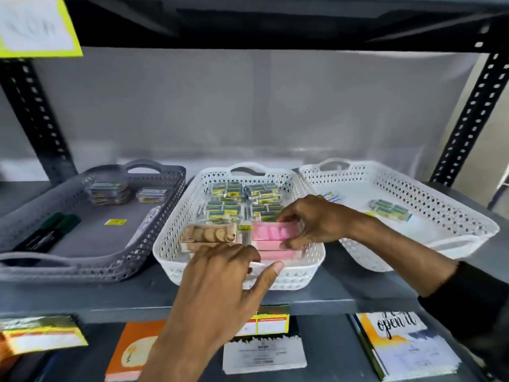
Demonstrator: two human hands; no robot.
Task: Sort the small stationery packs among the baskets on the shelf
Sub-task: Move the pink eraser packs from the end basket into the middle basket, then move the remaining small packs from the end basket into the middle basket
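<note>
Right hand (pixel 311 221) pinches a pink pack (pixel 272 232) at the front of the middle basket (pixel 170 244), probably lifting it to re-sort. Left hand (pixel 228 274) spread loosely on the front rim, steadying; its fingertips may touch the lower packs.

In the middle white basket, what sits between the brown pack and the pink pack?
A small yellow price sticker between the brown pack and pink pack, seen in the head view.

Packs (pixel 242 201) in middle basket (pixel 170 244)
</note>
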